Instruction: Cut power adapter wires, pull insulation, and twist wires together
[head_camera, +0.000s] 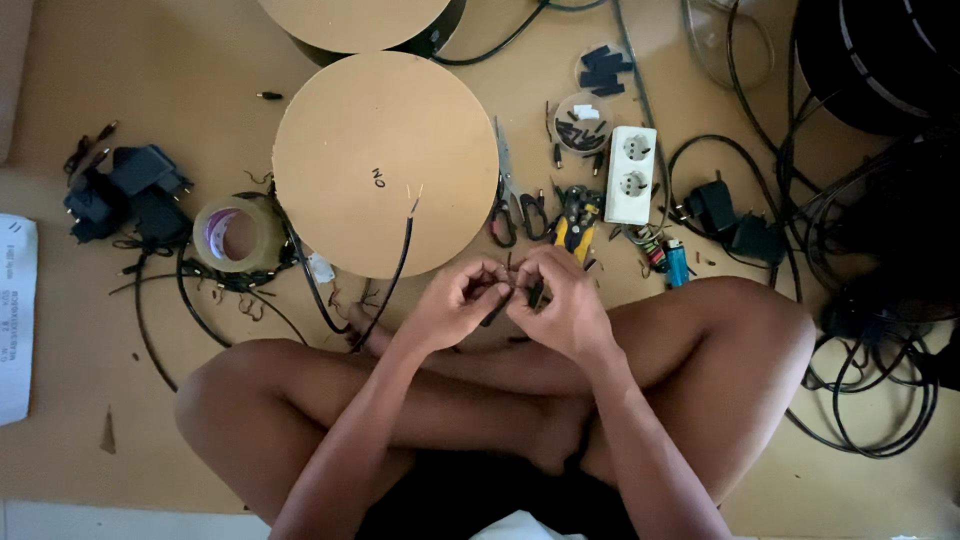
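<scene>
I sit cross-legged on a cardboard-covered floor. My left hand (457, 301) and my right hand (557, 300) meet in front of my knees, fingertips pinched together on a short black cable piece (497, 312) held between them. Its bare ends are too small to make out. Another black cable (395, 275) with two stripped wire tips lies over the edge of a round cardboard spool face (385, 160) just beyond my left hand.
Scissors (503, 195), yellow-handled wire strippers (576, 217), a white double socket block (631, 173), a small dish of black bits (581, 124) and a lighter (677, 262) lie beyond my hands. Tape roll (234, 233) and black adapters (125, 192) sit left; cable coils (870, 390) right.
</scene>
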